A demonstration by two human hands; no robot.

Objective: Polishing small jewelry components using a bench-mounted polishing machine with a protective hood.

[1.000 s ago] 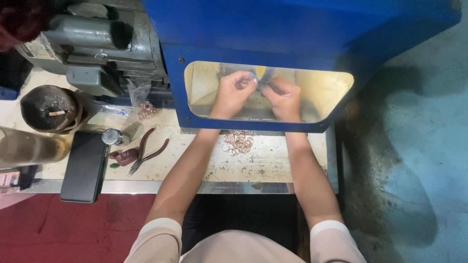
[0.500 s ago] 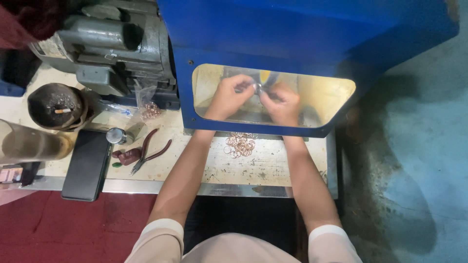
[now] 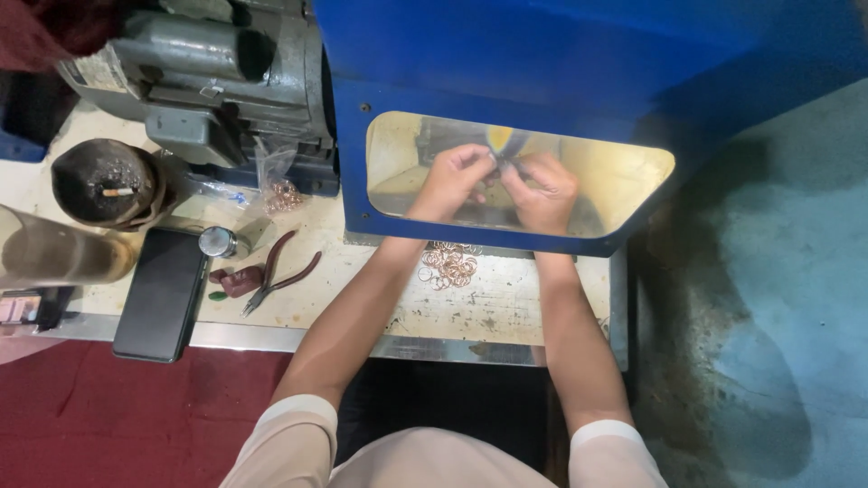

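- Both hands, left hand (image 3: pixel 459 179) and right hand (image 3: pixel 542 190), are held inside the hood opening (image 3: pixel 624 176), far of the rings (image 3: pixel 449 264) on the counter (image 3: pixel 506 307).
- Pliers (image 3: pixel 280 271) and phone (image 3: pixel 165 294) are laid left of the rings, near of the motor (image 3: pixel 208 72).

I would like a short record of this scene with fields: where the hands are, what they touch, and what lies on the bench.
left hand: behind the clear window of the blue guard, fingers pinched on something small, too small to tell
right hand: close beside the left hand, also pinching
copper rings: loose pile on the bench, between the forearms
pliers: flat on the bench, left of the rings
phone: dark, near the bench edge
motor: grey, upper left
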